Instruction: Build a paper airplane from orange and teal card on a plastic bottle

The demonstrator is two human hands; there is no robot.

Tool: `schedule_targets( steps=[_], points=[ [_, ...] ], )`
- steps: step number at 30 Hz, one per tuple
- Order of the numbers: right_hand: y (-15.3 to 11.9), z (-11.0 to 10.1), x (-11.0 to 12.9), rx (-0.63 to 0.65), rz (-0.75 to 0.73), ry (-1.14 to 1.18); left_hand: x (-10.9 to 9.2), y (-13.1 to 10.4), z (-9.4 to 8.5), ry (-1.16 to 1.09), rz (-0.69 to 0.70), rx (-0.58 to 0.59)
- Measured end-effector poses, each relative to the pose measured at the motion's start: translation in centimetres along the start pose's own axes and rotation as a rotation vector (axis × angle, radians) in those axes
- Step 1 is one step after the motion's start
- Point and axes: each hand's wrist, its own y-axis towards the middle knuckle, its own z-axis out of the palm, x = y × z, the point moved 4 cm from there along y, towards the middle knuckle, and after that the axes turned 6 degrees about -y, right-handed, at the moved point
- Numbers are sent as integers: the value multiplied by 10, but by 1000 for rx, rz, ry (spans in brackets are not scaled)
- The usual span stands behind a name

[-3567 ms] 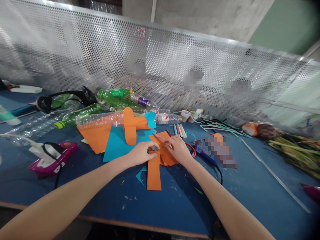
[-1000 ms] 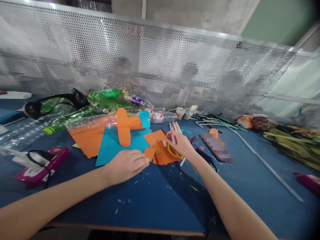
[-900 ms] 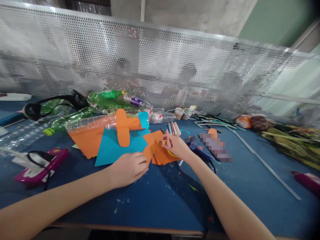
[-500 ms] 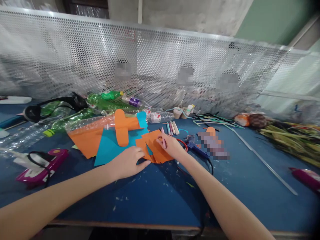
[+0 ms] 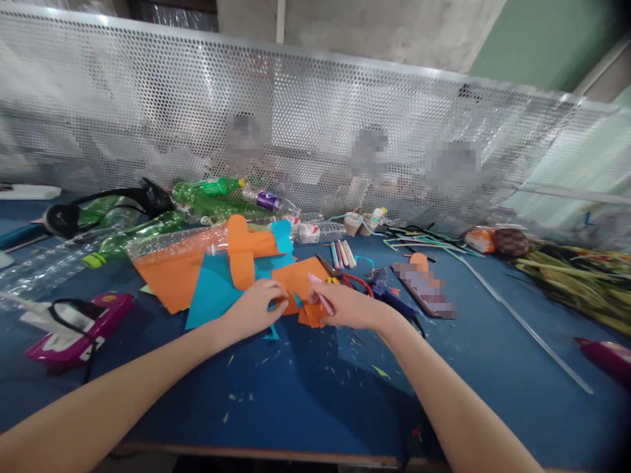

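Note:
My right hand (image 5: 352,305) is closed around a slim pink marker (image 5: 320,293), held slanted over the orange paper pieces (image 5: 299,270). A smaller orange scrap lies under that hand. My left hand (image 5: 259,303) rests at the left edge of the orange paper, its fingers curved and a gap showing between thumb and forefinger. Beneath and behind it spreads a blue paper sheet (image 5: 211,289). Just beyond lies a clear plastic bottle (image 5: 170,242) wrapped partly in orange paper, with an orange paper strip (image 5: 240,253) across it and a blue paper piece (image 5: 282,236) at its end.
Red-handled scissors (image 5: 359,282), several markers (image 5: 342,255), a blue glue gun (image 5: 389,294) and a phone (image 5: 426,289) lie to the right. Green bottles (image 5: 142,230) and a magenta power strip (image 5: 81,335) are at left. A perforated metal screen (image 5: 315,118) stands behind.
My right hand has moved down and slightly right with the marker, uncovering the scissors. The orange pieces under it have shifted. The fingers of my left hand have curled in more.

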Motion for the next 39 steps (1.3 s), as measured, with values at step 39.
schedule_targets(
  steps=[39],
  points=[
    [17, 1, -18, -376, 291, 54, 22, -9, -13, 74, -44, -82]
  ],
)
